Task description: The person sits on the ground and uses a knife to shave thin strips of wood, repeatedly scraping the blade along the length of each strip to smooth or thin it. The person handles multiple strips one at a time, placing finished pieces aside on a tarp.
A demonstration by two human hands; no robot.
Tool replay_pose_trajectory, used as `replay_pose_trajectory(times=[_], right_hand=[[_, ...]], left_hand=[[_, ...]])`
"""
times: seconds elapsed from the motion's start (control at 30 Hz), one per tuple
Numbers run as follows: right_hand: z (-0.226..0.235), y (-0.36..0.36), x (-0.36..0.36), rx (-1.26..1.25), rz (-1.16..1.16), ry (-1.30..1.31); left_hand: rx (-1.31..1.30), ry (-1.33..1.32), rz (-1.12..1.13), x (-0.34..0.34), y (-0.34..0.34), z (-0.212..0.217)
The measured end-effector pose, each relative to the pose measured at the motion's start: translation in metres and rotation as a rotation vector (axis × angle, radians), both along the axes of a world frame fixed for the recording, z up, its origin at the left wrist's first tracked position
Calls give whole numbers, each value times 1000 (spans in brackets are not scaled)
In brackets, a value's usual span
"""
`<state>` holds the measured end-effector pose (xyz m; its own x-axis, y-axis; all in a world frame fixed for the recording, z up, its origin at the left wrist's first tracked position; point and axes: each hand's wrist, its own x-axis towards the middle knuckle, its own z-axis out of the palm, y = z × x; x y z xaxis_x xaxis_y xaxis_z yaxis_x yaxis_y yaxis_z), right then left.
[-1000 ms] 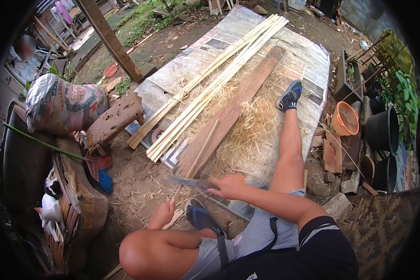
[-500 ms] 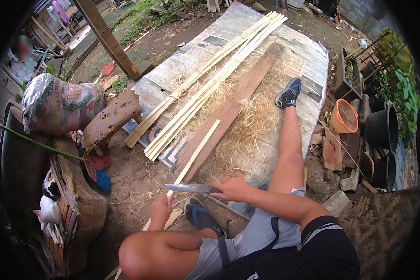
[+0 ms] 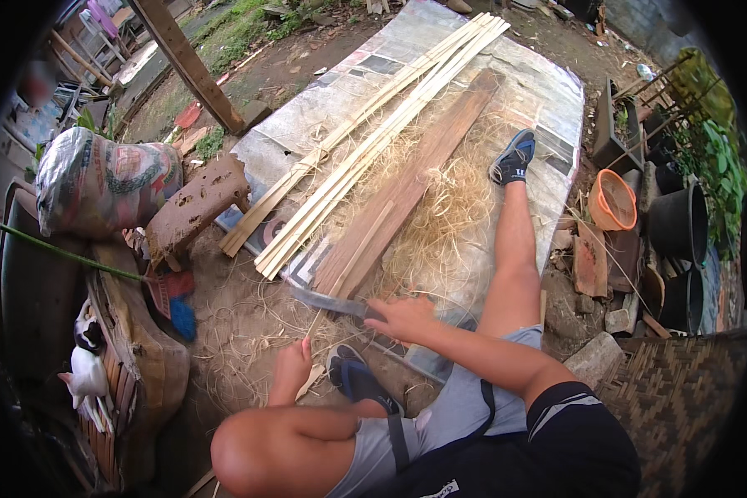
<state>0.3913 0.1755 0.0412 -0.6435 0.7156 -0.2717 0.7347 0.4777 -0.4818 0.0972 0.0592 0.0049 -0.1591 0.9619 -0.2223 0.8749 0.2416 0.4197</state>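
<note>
My right hand [image 3: 404,319] is wrapped round the handle of a knife [image 3: 328,301]. Its long grey blade points left and lies across a thin, pale strip [image 3: 369,247] that looks like bamboo. In front of my left knee, my left hand [image 3: 291,363] is closed on the near end of that strip. Most of the strip rests lengthwise on a long brown plank [image 3: 440,158]. Curly, straw-coloured shavings [image 3: 452,207] are heaped along the plank's right side. To its left lies a bundle of pale strips [image 3: 390,124].
A worn printed sheet [image 3: 539,91] covers the ground under the plank. My right foot in a dark shoe [image 3: 515,158] is stretched out on it. At left are a stuffed sack [image 3: 108,183], a brown log [image 3: 197,207] and a black-and-white cat [image 3: 89,373]. An orange basin [image 3: 612,202] stands at right.
The knife and my right hand have moved away from me along the strip. My left hand has shifted slightly forward and right, still gripping it.
</note>
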Motion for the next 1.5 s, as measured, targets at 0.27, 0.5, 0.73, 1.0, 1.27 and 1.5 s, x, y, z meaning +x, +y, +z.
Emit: replay_pose_trajectory(times=[0.27, 0.5, 0.73, 1.0, 1.27, 1.5], right_hand=[[-20, 36, 31, 80, -111, -50], [-34, 49, 34, 195, -188, -3], [-46, 82, 64, 3, -553, -54], [-41, 27, 38, 10, -272, 9], [-47, 32, 50, 136, -193, 7], [-39, 34, 62, 111, -151, 14]], left_hand=[[-49, -133, 68, -10, -22, 5], [-209, -91, 145, -12, -16, 18], [-360, 63, 240, -32, -46, 33], [-353, -282, 204, -44, -31, 47], [-419, -330, 269, -71, -57, 33], [-498, -287, 294, -68, -60, 38]])
